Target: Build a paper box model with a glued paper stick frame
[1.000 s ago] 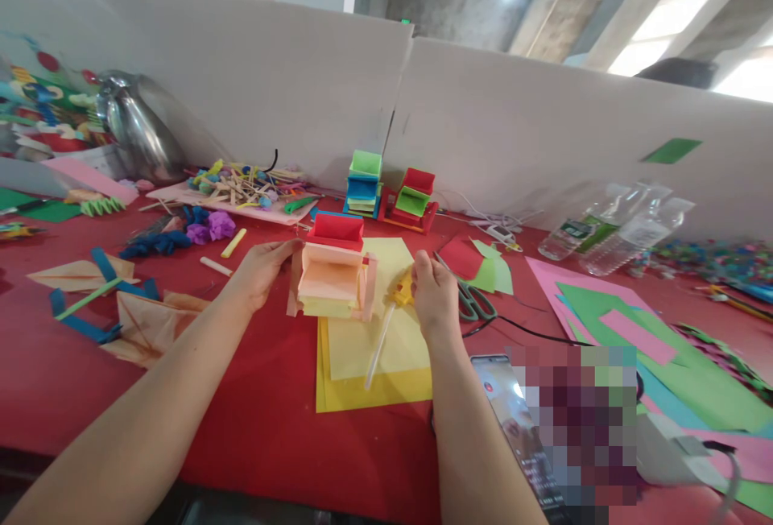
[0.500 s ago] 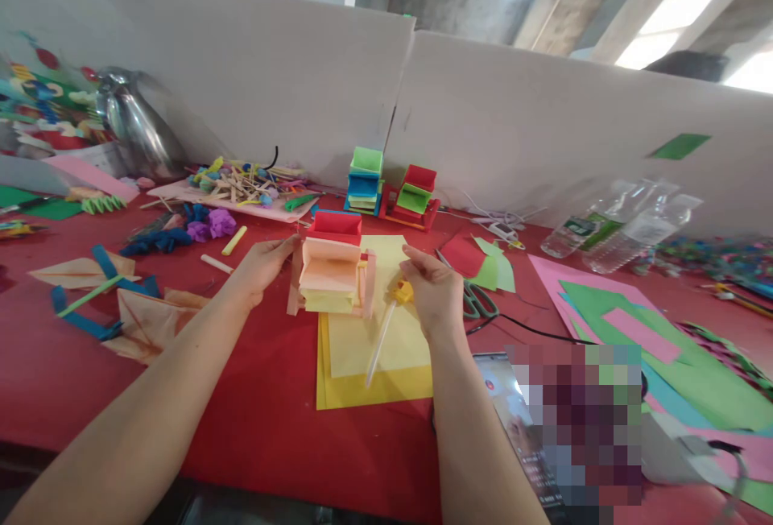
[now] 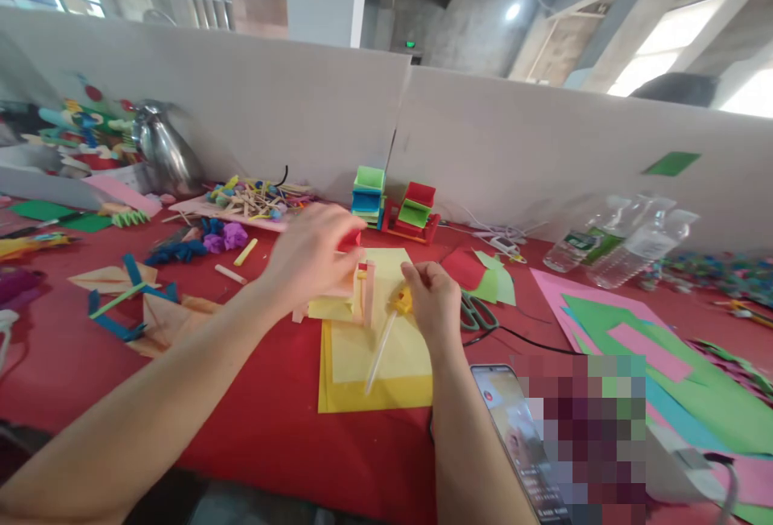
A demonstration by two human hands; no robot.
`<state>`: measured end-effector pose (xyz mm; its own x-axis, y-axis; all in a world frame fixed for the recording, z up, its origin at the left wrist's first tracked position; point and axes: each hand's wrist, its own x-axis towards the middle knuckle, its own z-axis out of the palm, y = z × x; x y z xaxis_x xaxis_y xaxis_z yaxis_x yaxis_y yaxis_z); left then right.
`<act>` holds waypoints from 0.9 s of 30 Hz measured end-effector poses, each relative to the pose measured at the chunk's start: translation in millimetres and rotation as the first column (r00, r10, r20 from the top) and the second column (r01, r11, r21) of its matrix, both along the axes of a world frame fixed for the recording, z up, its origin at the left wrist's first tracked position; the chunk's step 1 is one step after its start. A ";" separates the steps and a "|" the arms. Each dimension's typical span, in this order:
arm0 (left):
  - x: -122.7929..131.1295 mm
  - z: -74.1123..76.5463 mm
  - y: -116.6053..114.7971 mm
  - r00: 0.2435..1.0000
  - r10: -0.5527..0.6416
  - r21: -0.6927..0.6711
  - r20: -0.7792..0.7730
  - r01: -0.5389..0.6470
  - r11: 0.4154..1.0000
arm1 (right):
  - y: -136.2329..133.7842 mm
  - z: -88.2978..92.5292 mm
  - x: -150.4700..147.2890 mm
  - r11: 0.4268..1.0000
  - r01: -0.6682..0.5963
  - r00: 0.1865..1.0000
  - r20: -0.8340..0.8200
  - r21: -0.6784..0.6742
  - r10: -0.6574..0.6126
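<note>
A small paper model (image 3: 365, 299) stands on the red table and partly on yellow sheets (image 3: 378, 392). It has a peach frame and folded paper boxes. My left hand (image 3: 314, 251) reaches over it from the left, slightly blurred, with fingers curved and apart near a red box (image 3: 350, 240); it covers most of the model. My right hand (image 3: 431, 287) is closed in a pinch just right of the model. What its fingertips hold, if anything, is hidden. Touching or close beside them is a yellow piece (image 3: 403, 300), with a pale thin stick (image 3: 380, 352) slanting down from it.
Behind stand two similar paper models, one green and blue (image 3: 367, 199), one red and green (image 3: 415, 211). Scissors (image 3: 479, 312), a phone (image 3: 507, 420) and coloured sheets (image 3: 664, 356) lie right, with plastic bottles (image 3: 628, 247) behind. Peach paper shapes (image 3: 175, 320) and a metal jug (image 3: 166, 146) are left.
My left hand has let go of the model's left side and moved right, over its top. My right hand stays pinched in nearly the same place. The view has tilted up slightly.
</note>
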<state>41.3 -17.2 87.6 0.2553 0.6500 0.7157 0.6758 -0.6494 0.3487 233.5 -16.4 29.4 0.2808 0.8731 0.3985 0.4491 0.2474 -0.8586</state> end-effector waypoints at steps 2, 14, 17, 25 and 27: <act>25.9 15.3 11.2 0.959 -0.158 -0.204 -0.233 0.111 0.973 | 0.3 -0.2 0.0 0.999 -0.028 1.000 0.014 0.034 0.028; 80.1 41.2 63.0 0.868 -0.491 -0.782 -0.075 0.254 0.569 | 12.5 -8.2 19.9 0.976 0.078 0.960 -0.278 0.202 -0.019; 83.6 47.6 51.2 0.926 -0.376 -0.774 0.042 0.268 0.574 | 11.6 -5.4 20.1 0.967 0.101 0.937 -0.349 0.232 -0.015; 74.8 42.5 9.5 0.944 -0.240 -0.793 0.227 0.322 0.517 | -25.4 29.4 10.3 0.964 -0.086 0.985 -0.121 0.252 0.120; 63.0 36.8 -7.4 0.938 -0.254 -0.776 0.235 0.338 0.532 | -43.1 36.3 6.7 0.966 -0.138 0.989 0.079 0.219 0.124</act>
